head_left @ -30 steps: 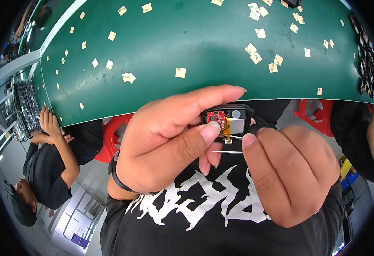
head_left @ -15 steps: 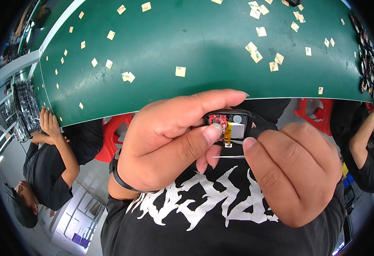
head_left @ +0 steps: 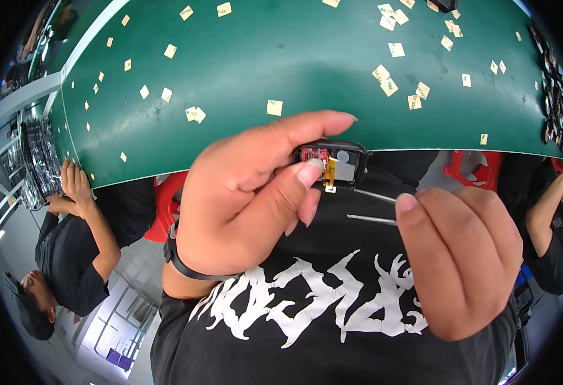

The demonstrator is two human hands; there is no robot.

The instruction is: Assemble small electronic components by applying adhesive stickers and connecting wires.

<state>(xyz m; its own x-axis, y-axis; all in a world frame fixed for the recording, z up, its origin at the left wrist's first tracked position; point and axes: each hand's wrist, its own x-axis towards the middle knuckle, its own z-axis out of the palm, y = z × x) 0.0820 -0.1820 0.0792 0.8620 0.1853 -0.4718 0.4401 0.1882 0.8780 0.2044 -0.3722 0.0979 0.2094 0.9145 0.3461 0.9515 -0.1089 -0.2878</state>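
left hand (head_left: 249, 205) pinching the small black module (head_left: 333, 162) at frame centre, thumb on its red board. right hand (head_left: 461, 256), lower right, gripping tweezers (head_left: 372, 206). tips now drawn slightly back from the orange flex, so placement looks finished.

Bare hands (head_left: 358, 231), black wristband (head_left: 182, 262) on left wrist, black T-shirt (head_left: 307, 333) with white print

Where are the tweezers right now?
Head view, right of centre: the tweezers are in the right hand, tips beside the small black device held by the left hand.
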